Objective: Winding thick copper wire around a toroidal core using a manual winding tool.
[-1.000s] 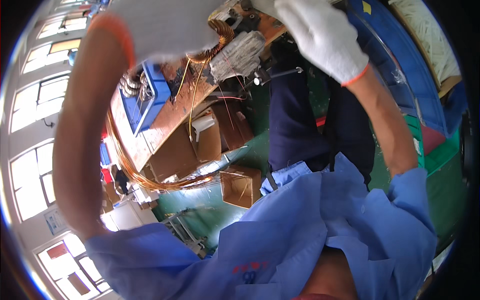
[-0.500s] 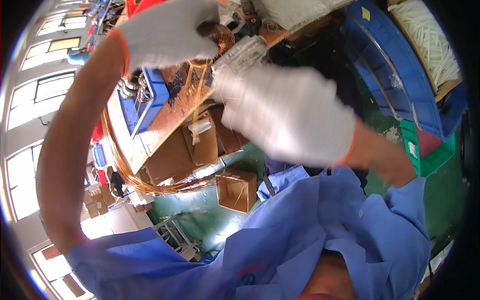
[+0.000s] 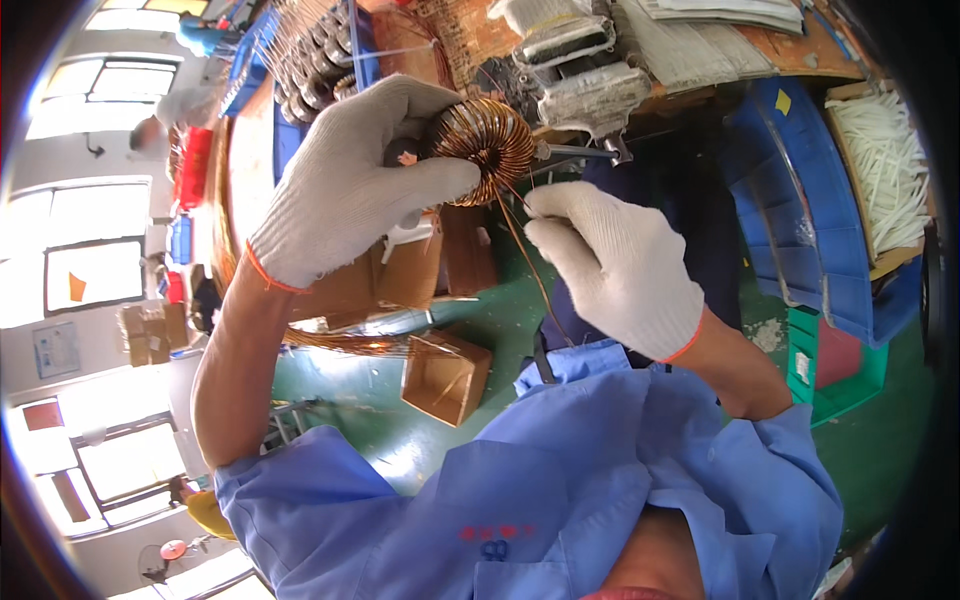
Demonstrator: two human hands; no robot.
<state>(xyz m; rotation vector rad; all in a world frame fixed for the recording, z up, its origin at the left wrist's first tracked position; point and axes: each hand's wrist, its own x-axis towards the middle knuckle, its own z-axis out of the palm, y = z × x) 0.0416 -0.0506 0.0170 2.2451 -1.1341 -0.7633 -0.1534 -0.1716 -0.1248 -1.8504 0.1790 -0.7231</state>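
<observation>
My left hand point(image 3: 350, 180), in a white knit glove with an orange cuff, grips a ring-shaped coil point(image 3: 492, 140) wound with copper wire. Its thumb lies across the coil's near face, and the fingers wrap behind, partly hidden. To the right, my gloved right hand point(image 3: 625, 265) pinches a thin copper wire point(image 3: 515, 193) that runs out from the coil. A longer loose wire end point(image 3: 532, 255) hangs from the coil toward my lap. Just beyond the coil stands a bench vise point(image 3: 590, 95) wrapped in pale material, with a metal handle.
Blue bins point(image 3: 810, 210) stand at the right, beside a box of white strips point(image 3: 880, 160) and a green crate point(image 3: 840, 385). Several metal rings point(image 3: 315, 60) sit at the far left. A cardboard box point(image 3: 445, 378) and a copper wire bundle point(image 3: 345, 343) are below the bench.
My view has shifted. The coil, held in my left hand, is now turned face-on. My right hand, blurred before, has drawn back from the vise and now pinches a wire beside the coil.
</observation>
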